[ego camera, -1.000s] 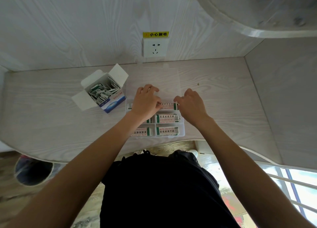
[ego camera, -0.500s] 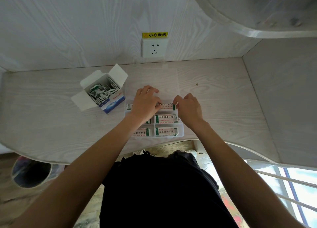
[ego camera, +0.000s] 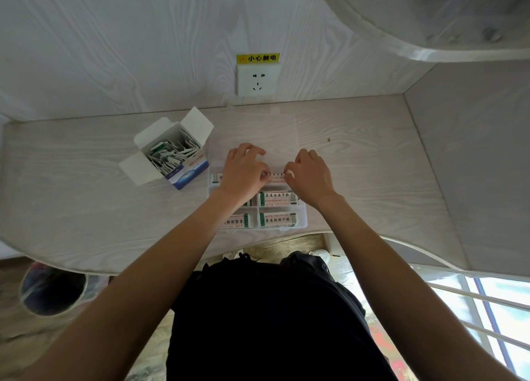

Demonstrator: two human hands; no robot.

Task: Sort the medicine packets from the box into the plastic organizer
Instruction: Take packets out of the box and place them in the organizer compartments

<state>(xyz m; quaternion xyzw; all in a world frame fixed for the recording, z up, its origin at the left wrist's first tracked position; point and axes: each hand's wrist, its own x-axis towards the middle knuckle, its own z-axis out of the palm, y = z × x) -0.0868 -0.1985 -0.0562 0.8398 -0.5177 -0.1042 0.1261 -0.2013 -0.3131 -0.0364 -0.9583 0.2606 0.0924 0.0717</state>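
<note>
Left hand [ego camera: 243, 174] and right hand [ego camera: 311, 177], centre of frame, both over the far row of the plastic organizer [ego camera: 301, 223]. Each hand pinches one end of a single medicine packet [ego camera: 276, 175], fingers curled narrow, thumb and forefinger closed on the packet's short edges. Packet lies level, lengthwise across the far right compartment.

Change over the last second: slight. Both hands have stayed on the same packet and drawn a touch closer together; the packet sits lower against the compartment than it did. Reads as the seating step, squaring the packet in its slot, with release probably near. Whether it already rests on the compartment floor: cannot tell, fingers hide the ends.

Outward: four compartments toward the bottom of the frame each show a packet, green stripe and print upward. The organizer's clear lid [ego camera: 255, 131] lies open flat beyond the hands. Left of centre, the box [ego camera: 183, 168] stands on the table [ego camera: 71, 194] with flaps open, many packets loose inside. Sorting is well short of done.
</note>
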